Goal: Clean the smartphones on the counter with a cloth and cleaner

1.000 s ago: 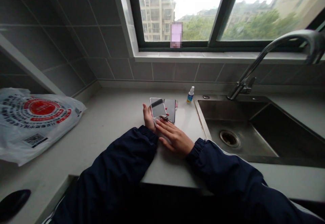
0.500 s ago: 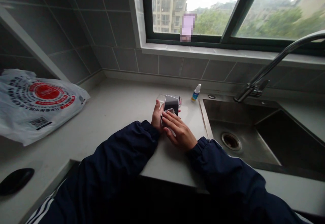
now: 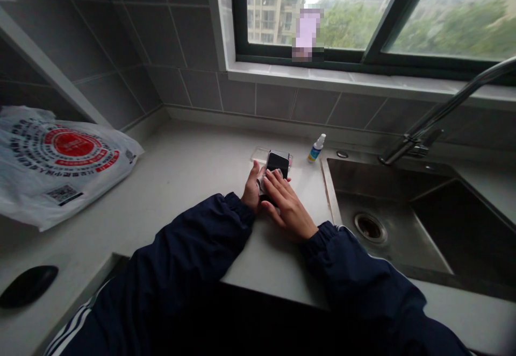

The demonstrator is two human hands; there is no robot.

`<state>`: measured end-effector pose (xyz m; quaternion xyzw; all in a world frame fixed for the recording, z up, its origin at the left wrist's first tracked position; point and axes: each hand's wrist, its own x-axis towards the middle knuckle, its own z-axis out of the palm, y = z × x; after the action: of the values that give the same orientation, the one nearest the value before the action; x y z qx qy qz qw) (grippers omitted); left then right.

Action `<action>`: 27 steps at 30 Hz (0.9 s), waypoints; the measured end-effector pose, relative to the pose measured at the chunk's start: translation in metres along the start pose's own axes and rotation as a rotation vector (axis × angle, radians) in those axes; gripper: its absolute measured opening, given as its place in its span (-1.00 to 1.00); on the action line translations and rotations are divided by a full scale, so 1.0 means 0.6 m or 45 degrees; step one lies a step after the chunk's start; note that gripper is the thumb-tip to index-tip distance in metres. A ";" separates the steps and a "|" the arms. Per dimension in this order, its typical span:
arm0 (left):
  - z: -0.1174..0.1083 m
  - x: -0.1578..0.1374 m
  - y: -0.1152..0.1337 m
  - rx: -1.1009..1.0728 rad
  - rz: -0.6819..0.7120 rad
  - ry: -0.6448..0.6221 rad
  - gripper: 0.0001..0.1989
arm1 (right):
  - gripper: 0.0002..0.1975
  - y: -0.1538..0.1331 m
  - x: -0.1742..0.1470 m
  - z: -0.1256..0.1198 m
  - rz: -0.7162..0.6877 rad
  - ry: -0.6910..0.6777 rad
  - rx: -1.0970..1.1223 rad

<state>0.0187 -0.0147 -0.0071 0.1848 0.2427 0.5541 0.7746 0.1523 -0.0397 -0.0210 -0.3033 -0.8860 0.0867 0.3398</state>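
A smartphone with a dark screen lies in my left hand, whose thumb runs up along its left side. My right hand lies over the lower screen, its fingers close together and pressing a light-coloured cloth onto the glass. Most of the cloth and the phone's bottom end are hidden beneath those fingers. Just behind the phone, a clear phone case rests on the counter. To its right stands a small spray bottle with a white top and a blue and yellow label.
A steel sink with a curved tap is on my right. On the left, a white plastic bag with red print sits on the pale counter. A black oval object is at the lower left. The window is ahead.
My right hand and the cloth have moved slightly up the phone's screen. The whole view has shifted a little, and my left hand keeps its hold on the phone.
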 end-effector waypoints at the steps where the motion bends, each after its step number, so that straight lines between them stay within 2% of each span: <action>1: 0.001 0.000 0.000 -0.006 0.001 0.004 -0.25 | -0.34 0.001 0.000 0.000 0.011 -0.020 -0.007; 11: 0.010 0.000 0.003 -0.152 0.079 0.012 -0.40 | -0.32 0.000 0.001 -0.003 0.130 -0.141 -0.139; 14: 0.010 0.002 0.000 -0.147 0.063 -0.037 -0.38 | -0.33 0.004 0.002 -0.005 0.151 -0.138 -0.157; 17: 0.008 0.000 -0.006 -0.087 0.048 -0.149 -0.38 | -0.35 0.017 0.002 -0.013 0.210 -0.095 -0.177; 20: 0.005 -0.008 -0.012 0.033 0.037 -0.238 -0.45 | -0.36 0.037 0.001 -0.023 0.316 0.026 -0.203; 24: 0.001 -0.019 -0.014 0.206 -0.132 -0.249 -0.46 | -0.35 0.054 -0.001 -0.031 0.385 0.161 -0.205; 25: 0.001 -0.020 -0.014 0.216 -0.130 -0.241 -0.45 | -0.35 0.054 -0.002 -0.030 0.378 0.163 -0.198; 27: 0.003 -0.018 -0.013 0.195 -0.016 -0.225 -0.43 | -0.34 0.048 -0.001 -0.027 0.340 0.127 -0.182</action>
<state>0.0230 -0.0274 -0.0083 0.2900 0.2163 0.5107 0.7799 0.1773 -0.0177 -0.0194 -0.4458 -0.8237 0.0525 0.3464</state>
